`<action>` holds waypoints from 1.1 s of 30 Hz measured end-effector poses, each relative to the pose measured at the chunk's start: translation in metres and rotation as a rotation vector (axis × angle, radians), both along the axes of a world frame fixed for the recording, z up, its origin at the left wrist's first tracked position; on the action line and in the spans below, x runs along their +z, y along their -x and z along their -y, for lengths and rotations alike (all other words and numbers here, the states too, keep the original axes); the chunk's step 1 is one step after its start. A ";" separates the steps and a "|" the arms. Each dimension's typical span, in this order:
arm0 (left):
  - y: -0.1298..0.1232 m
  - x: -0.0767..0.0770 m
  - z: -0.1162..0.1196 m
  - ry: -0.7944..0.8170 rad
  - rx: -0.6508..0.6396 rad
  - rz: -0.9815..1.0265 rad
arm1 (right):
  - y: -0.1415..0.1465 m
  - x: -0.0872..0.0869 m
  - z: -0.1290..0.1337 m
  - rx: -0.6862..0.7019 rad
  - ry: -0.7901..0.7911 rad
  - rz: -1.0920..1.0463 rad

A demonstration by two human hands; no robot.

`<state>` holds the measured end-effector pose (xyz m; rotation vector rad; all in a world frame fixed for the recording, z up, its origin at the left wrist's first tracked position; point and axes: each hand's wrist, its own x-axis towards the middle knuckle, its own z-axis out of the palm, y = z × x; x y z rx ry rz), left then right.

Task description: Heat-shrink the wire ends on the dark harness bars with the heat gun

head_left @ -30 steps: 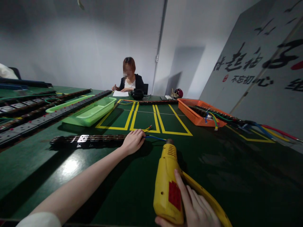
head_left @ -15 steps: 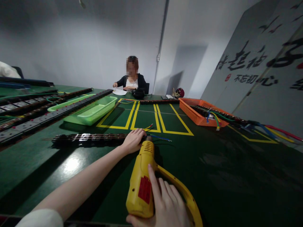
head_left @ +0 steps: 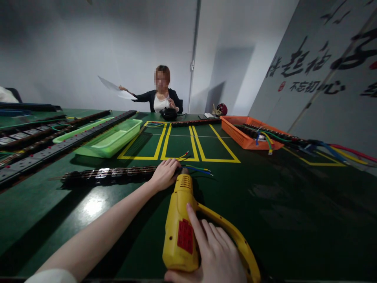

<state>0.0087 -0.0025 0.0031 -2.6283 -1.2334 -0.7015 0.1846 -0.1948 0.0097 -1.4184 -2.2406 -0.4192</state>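
Note:
My right hand (head_left: pixel 216 249) grips a yellow heat gun (head_left: pixel 180 230) by its rear body, with the index finger laid along its side. A red label shows on the gun. Its nozzle points away from me, close to the fingers of my left hand (head_left: pixel 166 174). That left hand is closed over the right end of a dark power strip assembly (head_left: pixel 123 175), which lies crosswise on the green table and has metal strips along it. Blue, green and yellow wires (head_left: pixel 198 169) stick out past the fingers by the nozzle. What the fingertips pinch is partly hidden.
Long power strips (head_left: pixel 69 137) lie at the left, by a light green basket (head_left: pixel 118 139). An orange basket (head_left: pixel 235 135) with a wired strip stands at the right. Yellow tape outlines (head_left: pixel 179 160) mark the table (head_left: pixel 294 228). Across it sits a person (head_left: pixel 151 100) holding a paper sheet (head_left: pixel 116 89).
The person across the table has lifted the paper sheet off the table and out to the left. My heat gun's rear has shifted slightly right; my left hand stays on the strip.

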 end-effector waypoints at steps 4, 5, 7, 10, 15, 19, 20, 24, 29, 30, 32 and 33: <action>0.000 -0.002 -0.001 -0.015 0.011 0.008 | -0.012 0.005 0.000 -0.026 0.057 -0.023; 0.000 -0.003 -0.001 -0.018 0.011 0.009 | -0.017 0.004 0.000 -0.031 0.070 -0.026; 0.000 -0.004 -0.001 -0.022 0.005 0.010 | -0.027 0.001 0.002 -0.052 0.073 -0.025; 0.001 -0.004 -0.002 -0.030 -0.001 0.009 | -0.041 -0.002 0.004 -0.105 0.028 0.004; 0.001 -0.003 -0.002 -0.033 0.005 -0.003 | -0.052 0.004 0.005 -0.137 -0.063 0.074; 0.001 -0.004 -0.001 -0.040 0.014 -0.013 | -0.052 0.006 0.006 -0.129 -0.092 0.106; 0.001 -0.004 -0.001 -0.043 0.016 -0.011 | -0.051 0.004 0.006 -0.135 -0.095 0.107; 0.000 -0.004 -0.002 -0.050 0.022 0.001 | -0.043 -0.009 0.010 -0.196 -0.101 0.054; 0.000 -0.005 -0.003 -0.043 0.024 -0.004 | -0.024 -0.013 0.010 -0.216 -0.045 0.010; -0.001 -0.005 -0.003 -0.041 0.025 -0.004 | -0.019 -0.011 0.009 -0.194 -0.057 0.014; -0.001 -0.004 -0.002 -0.038 0.029 -0.002 | -0.010 -0.007 0.006 -0.144 -0.095 0.012; -0.001 -0.004 -0.002 -0.035 0.029 -0.003 | -0.005 -0.005 0.004 -0.126 -0.109 0.005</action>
